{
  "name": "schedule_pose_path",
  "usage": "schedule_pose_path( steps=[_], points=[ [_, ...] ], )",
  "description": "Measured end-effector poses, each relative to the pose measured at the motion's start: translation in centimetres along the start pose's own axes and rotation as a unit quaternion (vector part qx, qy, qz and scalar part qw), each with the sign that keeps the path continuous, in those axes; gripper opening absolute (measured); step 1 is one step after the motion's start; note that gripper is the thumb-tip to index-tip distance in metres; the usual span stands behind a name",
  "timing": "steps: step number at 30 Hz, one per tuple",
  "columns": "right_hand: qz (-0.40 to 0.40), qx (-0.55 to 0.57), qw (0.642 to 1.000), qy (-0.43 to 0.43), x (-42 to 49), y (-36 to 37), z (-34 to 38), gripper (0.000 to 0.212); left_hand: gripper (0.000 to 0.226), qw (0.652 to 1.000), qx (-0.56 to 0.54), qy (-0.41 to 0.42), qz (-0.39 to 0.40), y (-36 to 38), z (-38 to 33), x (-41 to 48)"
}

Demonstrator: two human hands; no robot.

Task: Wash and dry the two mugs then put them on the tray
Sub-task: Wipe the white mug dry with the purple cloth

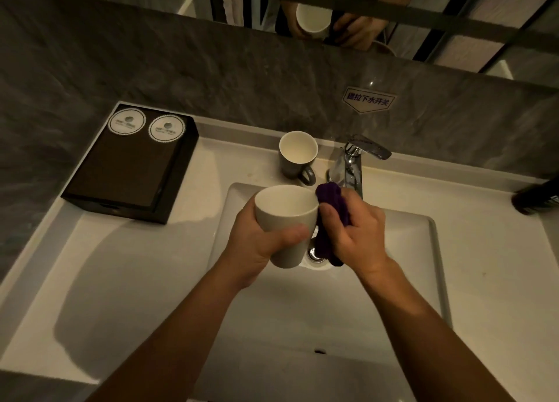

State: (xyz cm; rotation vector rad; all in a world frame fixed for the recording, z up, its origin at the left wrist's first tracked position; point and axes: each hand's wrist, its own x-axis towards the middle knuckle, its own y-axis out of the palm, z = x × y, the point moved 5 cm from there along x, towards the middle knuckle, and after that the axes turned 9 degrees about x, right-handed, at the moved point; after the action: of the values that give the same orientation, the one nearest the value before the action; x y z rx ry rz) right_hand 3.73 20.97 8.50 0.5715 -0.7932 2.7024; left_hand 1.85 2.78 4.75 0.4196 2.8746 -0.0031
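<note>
My left hand (pixel 260 241) grips a white mug (pixel 286 220) above the sink basin (pixel 393 280), held upright and slightly tilted. My right hand (pixel 357 235) holds a dark purple cloth (pixel 331 203) pressed against the mug's right side. A grey mug (pixel 298 155) with a white inside stands upright on the counter behind the basin, left of the tap, handle toward me. The dark tray (pixel 127 171) sits on the counter at the left, with two round paper coasters (pixel 146 126) at its far end.
A chrome tap (pixel 352 165) rises behind the basin, its lever pointing right. The drain (pixel 316 255) lies below the mug. A dark bottle (pixel 537 197) stands at the right edge. A mirror (pixel 393 17) above the grey stone wall reflects my hands.
</note>
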Motion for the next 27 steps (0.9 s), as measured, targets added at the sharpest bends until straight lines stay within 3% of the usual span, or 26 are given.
schedule_pose_path(
  steps=[3, 6, 8, 11, 13, 17, 21, 24, 27],
  points=[
    [0.018, -0.027, 0.999, 0.041, 1.5, -1.2, 0.7, 0.043, 0.081, 0.995, 0.088, 0.044, -0.008, -1.0, -1.5, 0.0],
    [0.012, 0.101, 0.986, 0.130, 3.2, -1.7, 2.4, 0.037, 0.082, 0.989, 0.136, 0.061, 0.008, -1.7, -2.1, 0.2],
    [0.032, 0.179, 0.974, 0.135, 4.1, -1.7, 4.2, 0.046, 0.084, 0.984, 0.166, 0.064, 0.024, -2.0, -2.1, 0.5],
    [0.012, 0.287, 0.951, 0.111, 5.0, -1.4, 6.2, 0.039, 0.084, 0.976, 0.201, 0.064, 0.048, -2.3, -2.1, 0.6],
    [-0.017, 0.386, 0.911, 0.147, 5.1, -0.7, 6.3, 0.032, 0.086, 0.973, 0.213, 0.062, 0.058, -2.3, -2.2, 0.7],
    [-0.049, 0.571, 0.785, 0.236, 4.4, 1.3, 5.7, 0.031, 0.089, 0.971, 0.223, 0.056, 0.067, -2.1, -2.1, 0.7],
    [-0.072, 0.608, 0.750, 0.249, 3.7, 2.1, 5.1, 0.027, 0.090, 0.972, 0.219, 0.053, 0.072, -2.0, -1.9, 0.7],
    [-0.067, 0.590, 0.767, 0.243, 3.8, 2.1, 5.3, 0.039, 0.088, 0.977, 0.197, 0.051, 0.066, -1.8, -2.2, 0.5],
    [0.022, 0.436, 0.868, 0.239, 3.2, 1.8, 4.9, 0.048, 0.084, 0.980, 0.179, 0.068, 0.063, -1.8, -2.6, 0.3]
  ],
)
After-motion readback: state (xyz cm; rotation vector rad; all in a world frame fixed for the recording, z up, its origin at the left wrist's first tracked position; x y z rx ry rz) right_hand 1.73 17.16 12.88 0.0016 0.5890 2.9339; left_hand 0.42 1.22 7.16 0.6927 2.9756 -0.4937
